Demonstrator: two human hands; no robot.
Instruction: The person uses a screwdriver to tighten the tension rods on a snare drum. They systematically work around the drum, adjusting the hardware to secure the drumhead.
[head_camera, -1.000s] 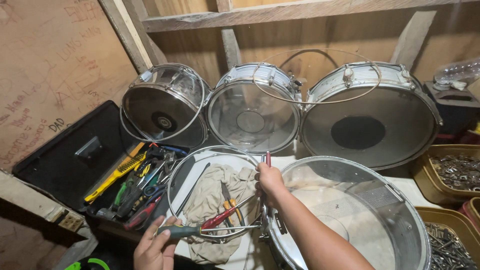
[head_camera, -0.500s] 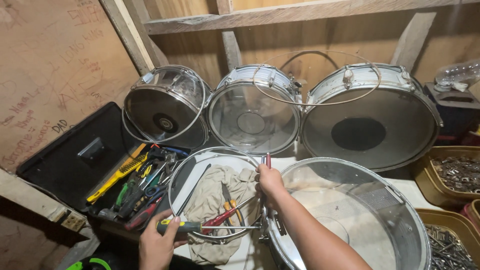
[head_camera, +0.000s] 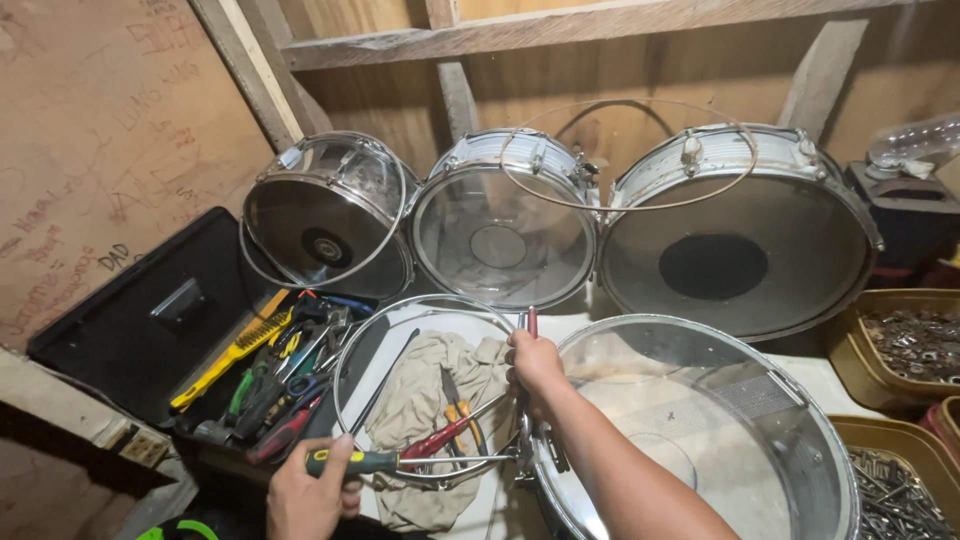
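No packages, labels or screens on show here. The only writing is scrawled marker on the brown board wall (head_camera: 90, 150) at far left, running in slanted lines above the open black toolbox lid (head_camera: 150, 320).

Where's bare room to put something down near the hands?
Bare white bench shows between the big drum and the tray of metal parts. Inside the loose hoop, cloth and tools crowd it. The toolbox is packed. Both hands, left and right, are busy.
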